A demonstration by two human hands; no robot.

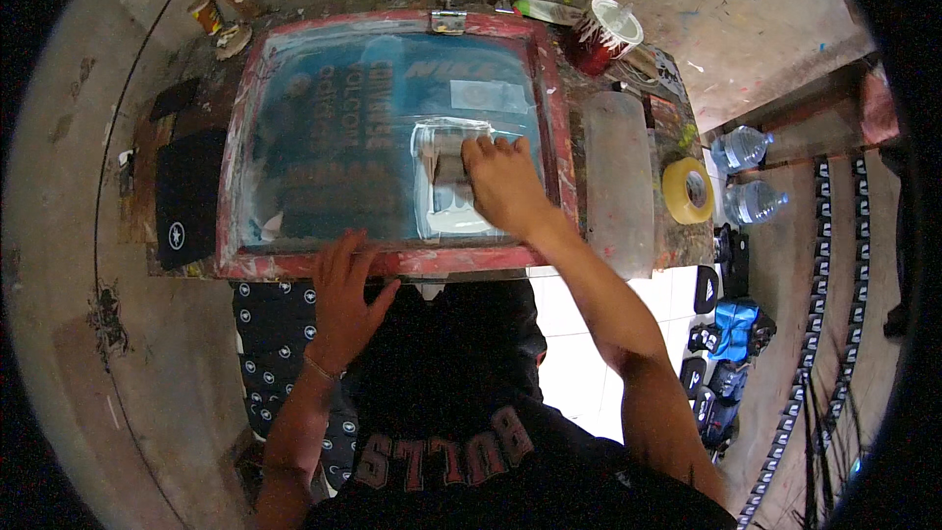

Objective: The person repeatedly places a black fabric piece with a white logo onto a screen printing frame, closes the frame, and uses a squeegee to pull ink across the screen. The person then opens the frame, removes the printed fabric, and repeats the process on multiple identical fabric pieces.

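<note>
A silk-screen printing frame [392, 263] with red, paint-smeared wooden sides and blue-green mesh lies on the workbench. My right hand [505, 182] is closed round a small squeegee [449, 159], partly hidden under the fingers, on the right part of the mesh. White ink [459, 220] lies on the mesh below and around it. On the frame's near side, my left hand [348, 280] rests with its fingers spread, holding nothing. What lies beneath the screen is hidden. A metal hinge clamp [448, 22] sits at the frame's far side.
Right of the frame are a translucent plastic slab [618, 182], a roll of clear tape [687, 190] and a white-dripped red paint can [603, 36]. Black printed pieces [191, 191] lie left. Two water bottles [743, 149] stand beyond the bench, by strips of small printed pieces [820, 275].
</note>
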